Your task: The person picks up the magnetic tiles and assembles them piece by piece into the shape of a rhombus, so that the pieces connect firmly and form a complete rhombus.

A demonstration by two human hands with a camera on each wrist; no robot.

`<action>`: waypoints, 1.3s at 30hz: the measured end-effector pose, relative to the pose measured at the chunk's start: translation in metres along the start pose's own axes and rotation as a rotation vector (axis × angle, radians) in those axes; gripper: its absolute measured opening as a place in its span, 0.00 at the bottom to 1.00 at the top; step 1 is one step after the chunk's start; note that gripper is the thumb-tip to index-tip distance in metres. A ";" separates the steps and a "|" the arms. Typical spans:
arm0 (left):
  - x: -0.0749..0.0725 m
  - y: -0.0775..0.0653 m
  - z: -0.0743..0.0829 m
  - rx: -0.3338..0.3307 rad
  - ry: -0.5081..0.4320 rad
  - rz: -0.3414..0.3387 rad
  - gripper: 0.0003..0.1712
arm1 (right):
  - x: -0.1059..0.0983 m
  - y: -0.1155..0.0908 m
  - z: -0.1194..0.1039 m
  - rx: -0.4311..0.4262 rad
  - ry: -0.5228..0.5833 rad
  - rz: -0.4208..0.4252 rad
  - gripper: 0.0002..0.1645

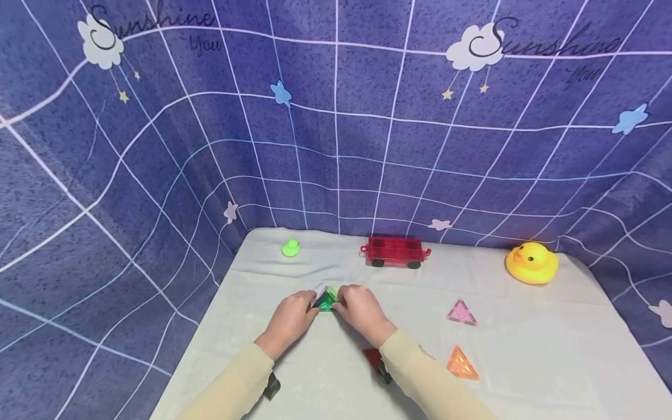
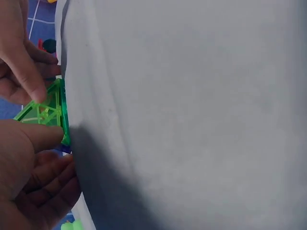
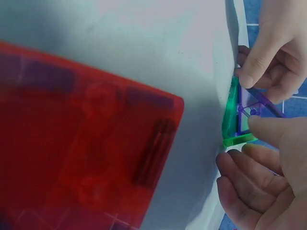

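Between both hands is a small pyramid of see-through triangular magnetic tiles, with a dark green tile [image 1: 326, 302] facing the person. My left hand [image 1: 290, 319] pinches its left side, at the purple tile [image 3: 245, 108]. From the right, my right hand [image 1: 363, 312] grips the side with the light green tile [image 2: 44, 109]. In the left wrist view, both thumbs rest against the light green tile. Dark green lies along the pyramid's edge near the cloth. Fingers hide parts of the tiles.
A pink triangle tile [image 1: 462, 313] and an orange one [image 1: 461, 364] lie to the right. A red piece [image 1: 373, 357] is partly under the right sleeve. Farther back stand a green duck [image 1: 291, 248], a red wheeled cart [image 1: 395, 251] and a yellow duck [image 1: 532, 263], before a blue curtain [image 1: 315, 134].
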State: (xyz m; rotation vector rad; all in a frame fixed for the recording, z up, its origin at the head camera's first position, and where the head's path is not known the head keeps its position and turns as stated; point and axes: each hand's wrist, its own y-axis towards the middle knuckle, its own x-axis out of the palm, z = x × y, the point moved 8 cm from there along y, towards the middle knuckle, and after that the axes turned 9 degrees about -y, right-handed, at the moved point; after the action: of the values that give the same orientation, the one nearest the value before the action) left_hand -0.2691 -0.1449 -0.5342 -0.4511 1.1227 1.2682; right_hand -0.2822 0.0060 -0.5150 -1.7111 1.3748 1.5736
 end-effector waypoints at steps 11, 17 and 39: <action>-0.003 -0.006 0.022 0.126 0.001 0.066 0.20 | -0.024 -0.014 0.032 0.070 -0.021 0.045 0.12; 0.010 -0.009 0.058 0.225 -0.077 -0.029 0.12 | -0.043 -0.030 0.068 0.117 -0.032 0.110 0.07; 0.059 -0.029 0.131 0.375 -0.196 -0.337 0.09 | -0.096 -0.125 0.201 0.278 -0.093 0.102 0.22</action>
State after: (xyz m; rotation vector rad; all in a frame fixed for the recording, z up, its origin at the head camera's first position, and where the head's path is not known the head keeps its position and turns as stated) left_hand -0.1948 -0.0183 -0.5352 -0.2155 1.0368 0.7679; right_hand -0.2586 0.2606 -0.5152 -1.4071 1.5717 1.4174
